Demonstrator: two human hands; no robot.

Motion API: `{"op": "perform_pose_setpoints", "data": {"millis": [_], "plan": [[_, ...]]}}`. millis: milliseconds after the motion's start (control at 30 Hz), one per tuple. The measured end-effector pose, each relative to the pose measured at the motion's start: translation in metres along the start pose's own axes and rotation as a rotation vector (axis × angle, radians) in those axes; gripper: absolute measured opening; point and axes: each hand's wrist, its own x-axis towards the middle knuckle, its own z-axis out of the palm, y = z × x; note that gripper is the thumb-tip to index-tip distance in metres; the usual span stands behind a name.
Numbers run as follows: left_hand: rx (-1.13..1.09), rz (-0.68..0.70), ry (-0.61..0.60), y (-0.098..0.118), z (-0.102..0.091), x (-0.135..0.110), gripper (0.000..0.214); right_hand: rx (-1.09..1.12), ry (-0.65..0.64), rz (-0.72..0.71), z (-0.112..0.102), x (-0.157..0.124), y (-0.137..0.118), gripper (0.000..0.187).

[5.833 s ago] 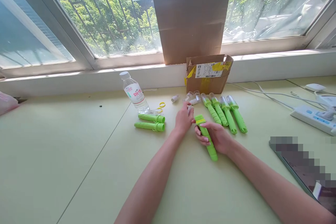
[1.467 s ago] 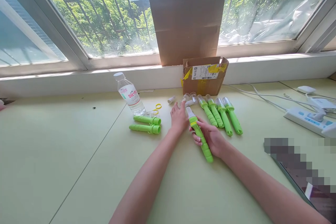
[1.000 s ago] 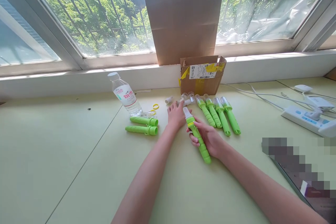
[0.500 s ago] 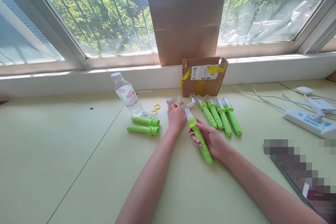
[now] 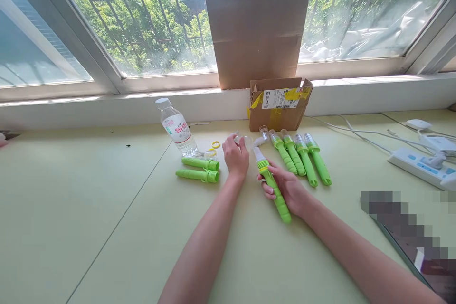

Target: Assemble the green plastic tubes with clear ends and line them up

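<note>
My right hand [image 5: 281, 185] is closed around a green ribbed plastic tube [image 5: 278, 199], tilted with its threaded end up. A yellow ring circles its neck and a white tip [image 5: 259, 153] sticks out of the top. My left hand [image 5: 235, 156] grips a clear plastic cap [image 5: 248, 142], which points toward that white tip but stays apart from it; part of the cap is hidden by the fingers. Several green tubes with clear caps [image 5: 302, 159] lie in a row to the right. On the left, two uncapped green tubes [image 5: 197, 175] lie beside yellow rings [image 5: 215, 144].
A water bottle [image 5: 177, 128] stands behind the uncapped tubes. An opened cardboard box [image 5: 278, 116] is by the window wall, with small clear and white parts [image 5: 261, 137] in front. A power strip [image 5: 420, 164] with cables lies right, near a dark, partly pixelated object [image 5: 395, 242].
My left hand has picked up the clear cap from the table and turned it toward the tube. My right hand holds the tube much as before. The view has shifted slightly.
</note>
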Motion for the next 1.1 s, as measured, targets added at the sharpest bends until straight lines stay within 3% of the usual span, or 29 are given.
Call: {"op": "perform_pose_setpoints", "data": {"millis": [100, 300, 400, 533, 800, 933, 1100], "plan": [[-0.156, -0.090, 0.024, -0.001, 0.000, 0.001, 0.032, 0.004, 0.003, 0.016, -0.001, 0.002, 0.001, 0.029], [-0.593, -0.299, -0.079, -0.005, -0.001, 0.006, 0.027, 0.004, 0.021, 0.033, -0.001, 0.003, 0.000, 0.025], [-0.694, -0.308, -0.178, -0.003, 0.000, 0.006, 0.028, 0.001, 0.017, 0.036, 0.000, 0.003, 0.000, 0.027], [-0.712, -0.267, -0.334, 0.001, 0.000, 0.004, 0.030, -0.019, -0.002, 0.039, 0.000, 0.003, 0.001, 0.028], [-0.725, -0.271, -0.454, 0.006, -0.005, -0.001, 0.025, 0.016, 0.054, 0.027, 0.000, 0.005, 0.001, 0.015], [-0.717, -0.272, -0.563, 0.013, -0.009, -0.005, 0.029, 0.019, 0.048, 0.027, 0.000, 0.004, 0.001, 0.016], [-0.721, -0.286, -0.585, 0.018, -0.014, -0.005, 0.035, 0.003, 0.063, 0.010, 0.000, 0.004, 0.001, 0.018]]}}
